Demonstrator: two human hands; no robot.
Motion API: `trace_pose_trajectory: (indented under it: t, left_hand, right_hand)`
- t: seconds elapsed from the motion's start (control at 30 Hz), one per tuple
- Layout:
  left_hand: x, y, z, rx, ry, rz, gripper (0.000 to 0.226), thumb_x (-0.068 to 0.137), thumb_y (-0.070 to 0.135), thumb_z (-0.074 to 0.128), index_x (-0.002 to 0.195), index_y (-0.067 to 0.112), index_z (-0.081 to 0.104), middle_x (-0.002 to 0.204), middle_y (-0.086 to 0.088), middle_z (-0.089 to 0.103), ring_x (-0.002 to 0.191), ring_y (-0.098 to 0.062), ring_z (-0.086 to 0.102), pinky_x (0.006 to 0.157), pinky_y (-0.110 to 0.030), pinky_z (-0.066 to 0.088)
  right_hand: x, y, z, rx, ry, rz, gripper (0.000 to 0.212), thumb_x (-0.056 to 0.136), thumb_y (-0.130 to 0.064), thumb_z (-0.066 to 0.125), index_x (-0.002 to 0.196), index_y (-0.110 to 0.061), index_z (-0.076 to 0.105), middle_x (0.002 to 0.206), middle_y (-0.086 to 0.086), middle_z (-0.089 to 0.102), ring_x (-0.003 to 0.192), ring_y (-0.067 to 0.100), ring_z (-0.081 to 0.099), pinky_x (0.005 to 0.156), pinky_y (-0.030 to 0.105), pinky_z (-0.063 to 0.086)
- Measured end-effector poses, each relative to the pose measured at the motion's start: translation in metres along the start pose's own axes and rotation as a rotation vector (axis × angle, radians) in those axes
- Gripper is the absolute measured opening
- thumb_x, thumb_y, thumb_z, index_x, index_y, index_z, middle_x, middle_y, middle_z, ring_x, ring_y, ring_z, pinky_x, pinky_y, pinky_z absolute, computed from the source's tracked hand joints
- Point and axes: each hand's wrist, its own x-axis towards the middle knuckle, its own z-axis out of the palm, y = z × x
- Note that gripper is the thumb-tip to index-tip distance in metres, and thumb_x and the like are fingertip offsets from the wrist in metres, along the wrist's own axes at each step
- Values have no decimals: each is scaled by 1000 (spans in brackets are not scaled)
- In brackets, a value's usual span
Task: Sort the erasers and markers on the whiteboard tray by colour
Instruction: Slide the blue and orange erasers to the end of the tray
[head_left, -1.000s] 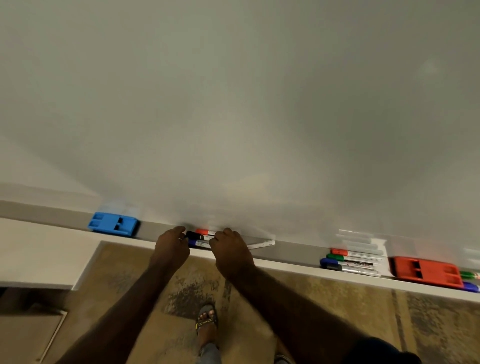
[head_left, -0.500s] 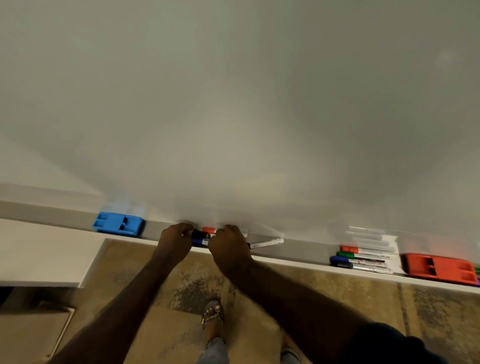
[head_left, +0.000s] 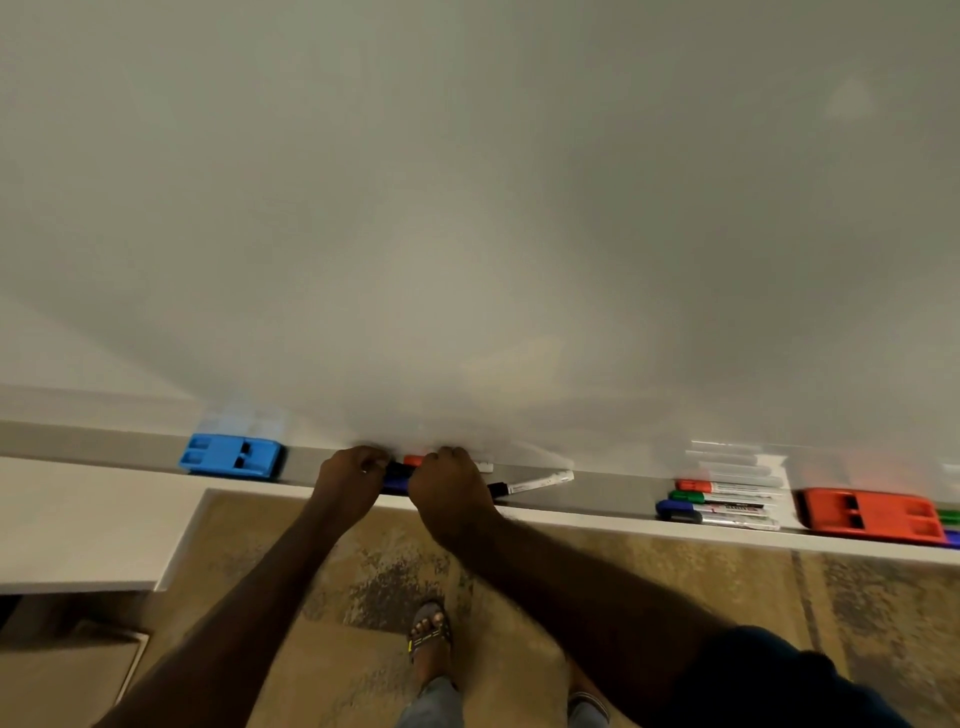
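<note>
Both my hands are on a small bunch of markers (head_left: 399, 474) in the middle of the grey whiteboard tray (head_left: 613, 491). My left hand (head_left: 349, 480) curls round their left ends; my right hand (head_left: 451, 491) covers their barrels with curled fingers. Black, blue and red caps show between the hands. A black-capped marker (head_left: 535, 483) lies loose just right of my right hand. A blue eraser (head_left: 231, 457) sits to the left. Further right lie red, green and blue markers (head_left: 722, 500), then a red eraser (head_left: 872, 517).
Green and blue marker ends (head_left: 950, 525) poke out past the red eraser at the frame edge. The whiteboard (head_left: 467, 208) fills the upper view. A white ledge (head_left: 78, 519) stands lower left. My sandalled foot (head_left: 430, 631) is on the patterned floor below.
My hands have drawn closer together over the bunch of markers. The loose black-capped marker now lies clear of my right hand. The view has shifted slightly.
</note>
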Motion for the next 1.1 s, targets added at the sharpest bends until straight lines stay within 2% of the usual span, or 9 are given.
trace_pose_trajectory:
  t: [0.13,0.33,0.47,0.63,0.9,1.0,1.1]
  left_hand:
    - [-2,4,1,7,0,16,23,97,15,58,110,11,77,111,-13,76,100,-31,68,85,-33,48]
    - [-6,7,3,-35,-43,-24,21,97,20,57,106,16,77,104,-8,78,91,-26,69,84,-35,54]
    - [-11,14,7,-56,-56,-12,19,97,19,59,102,16,77,99,-7,78,88,-25,70,82,-34,53]
    - [-16,25,16,-56,-77,9,17,98,19,58,98,16,75,94,-6,76,84,-23,69,78,-34,53]
    - [-20,31,26,-62,-65,14,17,99,20,59,103,15,75,98,-9,78,89,-27,69,83,-38,54]
    - [-25,33,28,-17,-43,20,19,99,21,60,107,13,75,102,-12,77,90,-29,67,82,-38,51]
    - [-33,45,29,45,-8,27,21,99,21,60,111,12,75,108,-17,76,96,-36,65,82,-39,46]
  right_hand:
    - [-15,9,3,59,76,60,19,94,-16,59,106,-6,70,105,14,69,100,32,61,96,42,47]
    - [-56,45,13,230,169,160,27,87,-25,67,108,-7,68,108,11,68,103,28,58,99,45,45]
    - [-86,72,27,242,125,261,29,85,-26,67,110,-11,68,108,7,67,102,26,56,94,42,46]
    - [-111,104,44,240,49,328,29,89,-27,63,116,-15,66,117,5,65,111,25,53,100,42,44]
    - [-119,118,45,235,-14,230,30,91,-22,65,120,-16,68,125,6,63,118,26,51,105,44,39]
    - [-131,123,42,273,37,237,32,89,-19,68,121,-16,68,124,6,64,115,25,52,102,42,42]
    - [-160,142,40,377,162,328,34,86,-10,67,120,-16,70,119,4,67,110,24,56,97,40,47]
